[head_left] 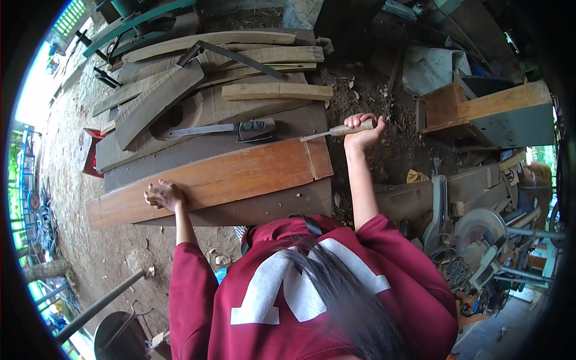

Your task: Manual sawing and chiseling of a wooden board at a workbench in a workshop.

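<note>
A long reddish-brown wooden board (240, 172) lies aslant across the bench, a narrow groove cut across it near its right end. My left hand (164, 195) rests on the left part of this board, its fingers spread. A chisel (316, 137) is gripped by its wooden handle in my right hand (364, 133), beyond the bench's right edge. Its narrow blade points left, its tip at the board's far edge beside the groove. Whether the tip touches the wood I cannot tell. Behind the board lies a long blade tool (207, 129) with a dark wrapped handle.
Several rough planks (276, 92) and a dark angled bar (240, 58) lie on the far part of the dark bench (270, 201). A red box (91, 153) is at its left. To the right stand a wooden cabinet (501, 114) and a machine with a round disc (480, 230).
</note>
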Tool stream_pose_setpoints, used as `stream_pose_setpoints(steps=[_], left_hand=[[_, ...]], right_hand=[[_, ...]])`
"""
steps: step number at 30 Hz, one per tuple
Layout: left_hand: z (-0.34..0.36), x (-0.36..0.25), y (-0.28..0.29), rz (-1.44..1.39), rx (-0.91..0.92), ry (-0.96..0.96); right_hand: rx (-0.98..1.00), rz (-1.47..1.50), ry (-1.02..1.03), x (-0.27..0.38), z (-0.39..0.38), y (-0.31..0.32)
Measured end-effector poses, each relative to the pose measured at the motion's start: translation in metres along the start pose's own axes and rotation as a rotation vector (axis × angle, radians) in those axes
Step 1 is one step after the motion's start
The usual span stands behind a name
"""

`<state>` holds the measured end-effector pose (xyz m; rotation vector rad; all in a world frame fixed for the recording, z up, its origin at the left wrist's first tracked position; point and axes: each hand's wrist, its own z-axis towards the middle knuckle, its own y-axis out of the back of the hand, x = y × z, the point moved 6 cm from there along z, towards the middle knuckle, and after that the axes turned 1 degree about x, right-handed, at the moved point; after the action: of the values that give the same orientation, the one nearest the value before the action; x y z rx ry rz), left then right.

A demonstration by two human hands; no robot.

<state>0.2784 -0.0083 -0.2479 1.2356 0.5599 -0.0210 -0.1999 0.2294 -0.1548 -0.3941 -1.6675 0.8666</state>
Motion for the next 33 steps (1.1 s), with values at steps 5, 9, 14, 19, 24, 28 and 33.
stream_pose_setpoints(steps=[5,9,14,19,24,28,33], left_hand=[[0.000,-0.004,0.002,0.006,-0.006,-0.021],[0.000,-0.003,0.001,0.009,-0.013,-0.010],[-0.001,-0.004,0.001,0.005,-0.081,-0.048],[0.001,-0.005,0.003,0.028,0.005,0.005],[-0.001,-0.007,0.003,-0.027,-0.004,-0.029],[0.001,-0.003,0.000,-0.040,-0.036,-0.047],[0.001,-0.002,-0.001,0.028,-0.024,-0.040]], right_hand=[[0.000,-0.005,0.016,-0.004,0.009,0.008],[-0.016,-0.040,0.023,-0.002,0.007,0.007],[-0.009,-0.019,0.012,-0.001,0.008,0.007],[-0.027,-0.063,0.024,-0.001,0.008,0.002],[-0.013,-0.105,0.035,-0.001,0.002,-0.005],[-0.005,-0.134,0.054,0.001,-0.007,-0.013],[-0.019,-0.138,0.069,0.000,-0.009,-0.014]])
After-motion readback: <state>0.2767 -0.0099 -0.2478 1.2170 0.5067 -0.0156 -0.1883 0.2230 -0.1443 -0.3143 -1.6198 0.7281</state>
